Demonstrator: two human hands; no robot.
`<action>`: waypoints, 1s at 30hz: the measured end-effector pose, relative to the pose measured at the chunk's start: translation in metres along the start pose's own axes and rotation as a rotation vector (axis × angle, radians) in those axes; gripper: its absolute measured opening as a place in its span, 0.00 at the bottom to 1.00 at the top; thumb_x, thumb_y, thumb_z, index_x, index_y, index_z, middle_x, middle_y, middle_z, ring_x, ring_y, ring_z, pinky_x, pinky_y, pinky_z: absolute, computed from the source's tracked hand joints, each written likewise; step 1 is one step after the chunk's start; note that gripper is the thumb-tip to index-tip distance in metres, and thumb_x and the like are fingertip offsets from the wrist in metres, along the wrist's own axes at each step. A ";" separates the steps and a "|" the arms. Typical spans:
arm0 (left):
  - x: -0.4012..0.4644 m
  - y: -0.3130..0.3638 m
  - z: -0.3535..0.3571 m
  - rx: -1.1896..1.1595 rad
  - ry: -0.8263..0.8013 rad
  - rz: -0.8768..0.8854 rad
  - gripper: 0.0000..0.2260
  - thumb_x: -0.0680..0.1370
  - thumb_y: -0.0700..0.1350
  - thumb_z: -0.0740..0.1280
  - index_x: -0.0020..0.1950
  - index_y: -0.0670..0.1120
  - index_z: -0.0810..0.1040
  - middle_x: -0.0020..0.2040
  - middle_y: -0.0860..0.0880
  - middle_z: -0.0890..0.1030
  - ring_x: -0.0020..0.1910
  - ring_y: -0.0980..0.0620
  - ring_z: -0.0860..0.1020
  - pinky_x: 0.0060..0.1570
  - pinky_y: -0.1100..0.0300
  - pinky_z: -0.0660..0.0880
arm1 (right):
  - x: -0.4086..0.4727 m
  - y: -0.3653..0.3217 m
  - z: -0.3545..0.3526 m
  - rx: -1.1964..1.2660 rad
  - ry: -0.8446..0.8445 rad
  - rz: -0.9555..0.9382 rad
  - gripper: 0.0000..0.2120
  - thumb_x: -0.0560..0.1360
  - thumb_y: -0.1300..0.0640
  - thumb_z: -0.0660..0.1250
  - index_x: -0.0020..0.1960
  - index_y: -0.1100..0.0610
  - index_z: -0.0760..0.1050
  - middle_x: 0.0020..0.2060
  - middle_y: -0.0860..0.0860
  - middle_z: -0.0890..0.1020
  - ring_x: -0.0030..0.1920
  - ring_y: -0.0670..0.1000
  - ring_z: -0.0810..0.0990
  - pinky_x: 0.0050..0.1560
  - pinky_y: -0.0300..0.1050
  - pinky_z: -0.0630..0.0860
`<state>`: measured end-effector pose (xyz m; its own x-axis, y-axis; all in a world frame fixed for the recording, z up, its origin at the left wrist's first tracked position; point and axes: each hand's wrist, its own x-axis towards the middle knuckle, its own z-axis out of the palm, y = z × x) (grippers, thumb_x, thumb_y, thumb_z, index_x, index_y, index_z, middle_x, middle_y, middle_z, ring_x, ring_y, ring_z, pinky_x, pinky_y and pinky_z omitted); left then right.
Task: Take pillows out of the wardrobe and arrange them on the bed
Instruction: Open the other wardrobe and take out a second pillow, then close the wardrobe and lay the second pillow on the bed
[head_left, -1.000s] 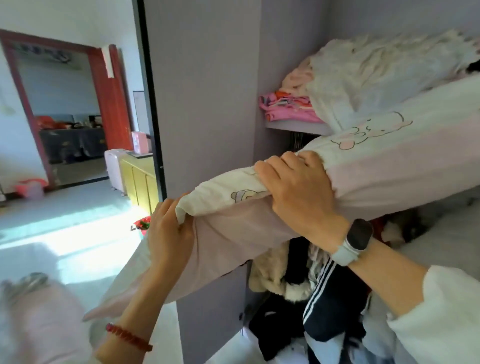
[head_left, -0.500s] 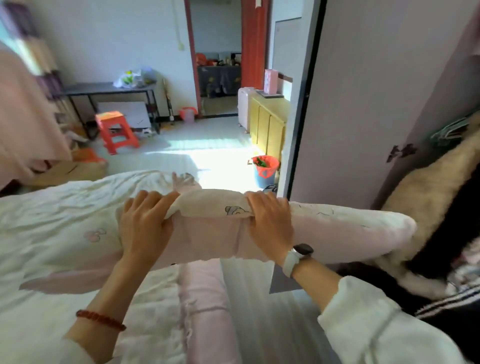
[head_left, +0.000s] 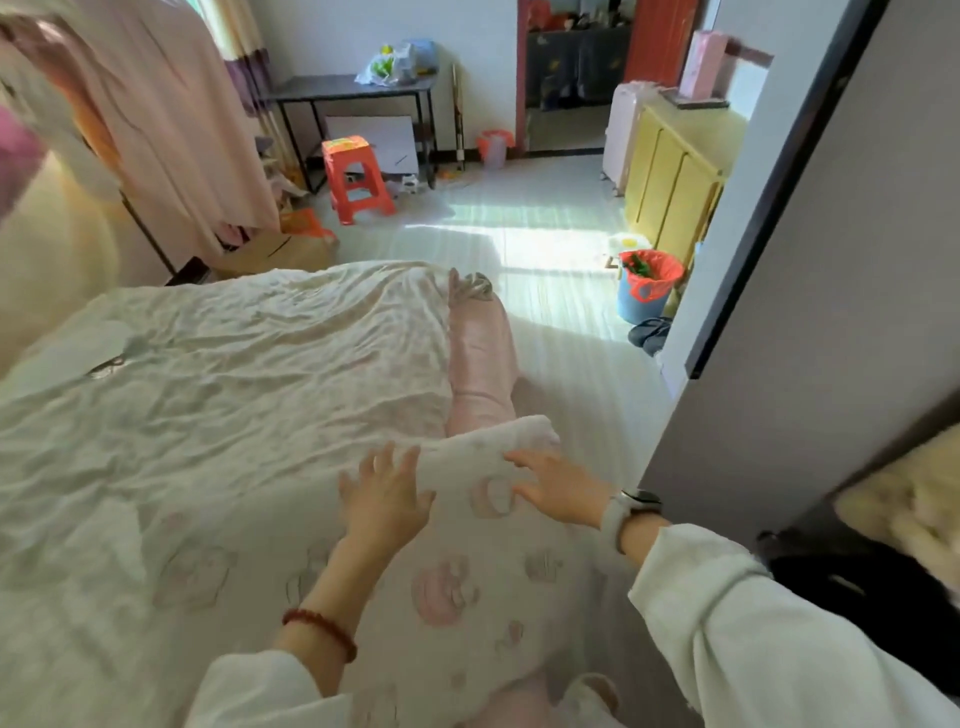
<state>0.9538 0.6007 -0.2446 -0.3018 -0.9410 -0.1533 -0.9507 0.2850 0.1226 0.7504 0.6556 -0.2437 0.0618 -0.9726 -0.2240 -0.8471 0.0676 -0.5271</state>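
**Observer:** Bed (head_left: 218, 395) fills the near left, its pale sheet rumpled. Nearest the camera, both sleeves reach forward. The pillow (head_left: 483, 561), white with pink printed figures, lies on the bed's near right edge, close to the wardrobe door (head_left: 810, 332).

**Recorder:** Hands?

**Observer:** Left hand (head_left: 384, 499) has its fingers spread wide, over the pillow's far left part. Right hand (head_left: 558, 488) is likewise splayed, near the pillow's far right corner. Neither grips anything. Blur makes it unclear whether the palms press on the fabric or hover just above it.

**Recorder:** Step in hand?

**Observer:** By judgement, placing: the pillow is down on the bed and the hands are either releasing it or patting it flat. One pillow out; the task speaks of several.

**Recorder:** Next move?

**Observer:** Likely square this one along the bed's edge, since it overhangs slightly toward the floor, then turn right to the wardrobe for another. Dark and cream clothing (head_left: 904, 525) crowds the wardrobe opening at far right, so a clean pull may need both hands.

**Recorder:** Beyond?

**Observer:** A pink bolster-like roll (head_left: 480, 358) lies along the bed's right side, just beyond the pillow. Farther off: a blue bin with a red liner (head_left: 647, 286), an orange stool (head_left: 356, 176), a dark bench (head_left: 353, 85) carrying bags, and a red-framed doorway.
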 end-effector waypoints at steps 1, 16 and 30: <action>0.009 0.019 -0.002 -0.044 0.050 0.039 0.26 0.77 0.53 0.60 0.72 0.50 0.56 0.74 0.44 0.58 0.72 0.43 0.54 0.67 0.39 0.51 | -0.001 0.008 -0.011 0.012 0.023 0.024 0.20 0.78 0.54 0.57 0.69 0.54 0.61 0.68 0.56 0.69 0.66 0.58 0.68 0.65 0.50 0.63; 0.142 0.371 -0.132 -0.769 0.277 0.783 0.35 0.75 0.46 0.66 0.74 0.44 0.48 0.75 0.43 0.54 0.73 0.44 0.54 0.69 0.47 0.57 | -0.092 0.151 -0.228 0.021 0.876 0.344 0.16 0.78 0.60 0.56 0.65 0.55 0.68 0.63 0.54 0.74 0.63 0.54 0.71 0.61 0.49 0.70; 0.097 0.400 -0.126 -1.205 0.299 1.182 0.25 0.74 0.44 0.64 0.69 0.49 0.61 0.56 0.49 0.74 0.51 0.60 0.74 0.49 0.72 0.72 | -0.163 0.152 -0.247 0.053 1.379 0.278 0.18 0.76 0.65 0.58 0.65 0.56 0.68 0.59 0.49 0.74 0.61 0.52 0.74 0.60 0.35 0.70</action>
<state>0.5528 0.6008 -0.0870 -0.5909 -0.3752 0.7142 0.3913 0.6409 0.6604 0.4817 0.7692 -0.0849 -0.6882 -0.3570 0.6316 -0.7233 0.2694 -0.6358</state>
